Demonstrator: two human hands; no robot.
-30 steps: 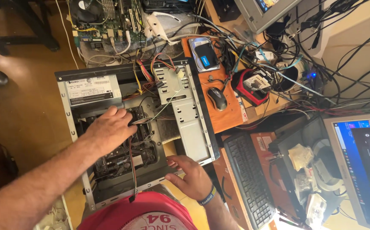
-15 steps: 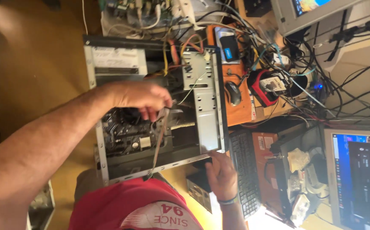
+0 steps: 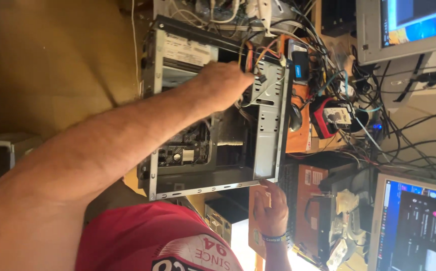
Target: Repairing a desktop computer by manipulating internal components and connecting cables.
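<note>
at the left there is a bare forearm that goes up and right across the picture, over a red shirt (image 3: pixel 152 236) with a white print at the bottom. behind the arm lies an open computer case (image 3: pixel 203 188), grey metal, on its side. inside it, low, a dark motherboard (image 3: pixel 180 150) is visible, and at the top left of the case a silver optical drive (image 3: pixel 185 52).

the left hand (image 3: pixel 223 85) is deep in the upper part of the case, beside the metal drive cage (image 3: pixel 268 90). its fingers are curled near a bundle of orange and red cables (image 3: pixel 250 55), but i cannot tell if they really grip something, because the fingertips are hidden.

more to the right and lower, the right hand (image 3: pixel 270 213) rests at the bottom corner of the case, fingers loosely bent against its edge, with a wristband (image 3: pixel 275 238) on the wrist. the two hands are well apart.

to the right is a black mouse (image 3: pixel 295 118) on an orange surface, then a red device (image 3: pixel 328 118) among many tangled wires, and two lit monitors (image 3: pixel 418 221) at the far right, one above and one below.
</note>
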